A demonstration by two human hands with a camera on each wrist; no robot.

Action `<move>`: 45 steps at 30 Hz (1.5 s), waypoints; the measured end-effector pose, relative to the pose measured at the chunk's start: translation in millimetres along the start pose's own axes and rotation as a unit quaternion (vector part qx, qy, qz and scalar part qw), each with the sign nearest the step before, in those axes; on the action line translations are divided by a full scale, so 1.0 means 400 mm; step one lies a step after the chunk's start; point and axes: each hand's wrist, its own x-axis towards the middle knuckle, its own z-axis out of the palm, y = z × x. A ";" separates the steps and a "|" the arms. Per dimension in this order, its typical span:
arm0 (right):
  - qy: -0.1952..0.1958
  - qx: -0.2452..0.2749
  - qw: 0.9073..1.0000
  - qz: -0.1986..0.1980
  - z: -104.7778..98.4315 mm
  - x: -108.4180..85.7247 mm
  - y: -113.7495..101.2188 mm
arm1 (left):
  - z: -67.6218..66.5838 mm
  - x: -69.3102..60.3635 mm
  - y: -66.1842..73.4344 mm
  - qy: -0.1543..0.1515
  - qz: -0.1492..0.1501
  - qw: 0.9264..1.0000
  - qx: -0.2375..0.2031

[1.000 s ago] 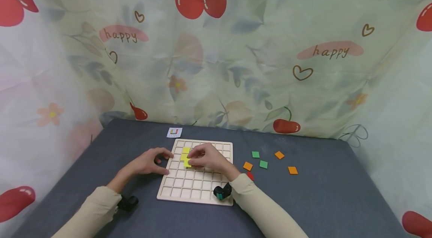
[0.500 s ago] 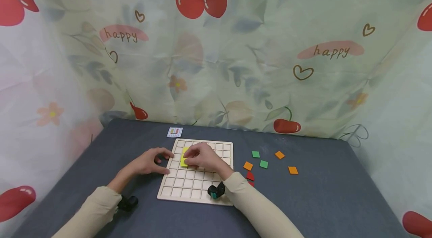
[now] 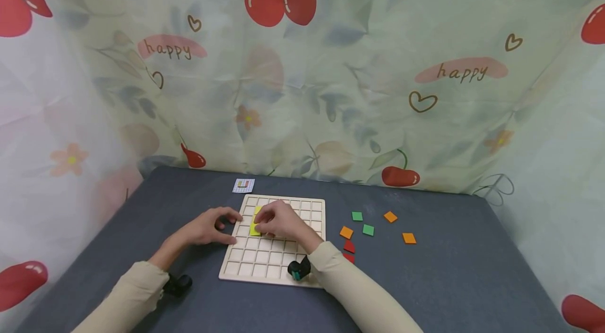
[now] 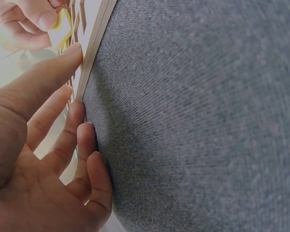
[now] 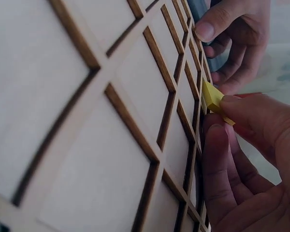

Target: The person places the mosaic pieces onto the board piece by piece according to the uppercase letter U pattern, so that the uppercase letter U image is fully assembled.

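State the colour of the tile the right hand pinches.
Yellow tile, clearest in the right wrist view.

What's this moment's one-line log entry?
Right hand: pinches flat yellow tile over pale wooden grid board; Left hand: touches board's left edge; On grey cloth: square green tiles, square orange tiles, red pieces

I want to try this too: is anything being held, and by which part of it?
The right hand pinches a yellow tile by one edge. The left hand just touches the side of the board.
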 end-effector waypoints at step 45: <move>-0.036 0.021 0.999 0.015 -0.020 -0.010 -0.008 | -0.002 0.001 -0.001 -0.008 0.008 1.000 0.007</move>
